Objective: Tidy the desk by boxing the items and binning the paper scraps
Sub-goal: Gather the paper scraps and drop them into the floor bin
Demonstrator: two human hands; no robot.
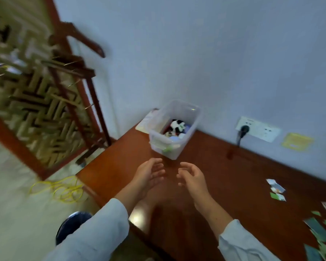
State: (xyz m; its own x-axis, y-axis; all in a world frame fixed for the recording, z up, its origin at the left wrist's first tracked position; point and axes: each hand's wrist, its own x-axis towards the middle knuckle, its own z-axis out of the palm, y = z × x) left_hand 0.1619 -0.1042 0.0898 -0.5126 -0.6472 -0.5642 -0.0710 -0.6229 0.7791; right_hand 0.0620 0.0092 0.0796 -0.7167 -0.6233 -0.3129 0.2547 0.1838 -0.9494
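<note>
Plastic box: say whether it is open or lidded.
Open: the plastic box has no lid, and a panda toy shows inside from above.

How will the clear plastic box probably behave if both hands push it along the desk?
The clear plastic box likely slides easily on the glossy desk. Its small contents suggest little weight. Thin walls may flex.

Empty hands (169, 176) near filled clear box (174, 129), paper scraps (277, 190) on desk (224, 176)

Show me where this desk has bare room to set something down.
Bare wood on the desk runs from the clear box to the paper scraps, below the wall socket. Crowded: the near right corner, strewn with scraps.
</note>
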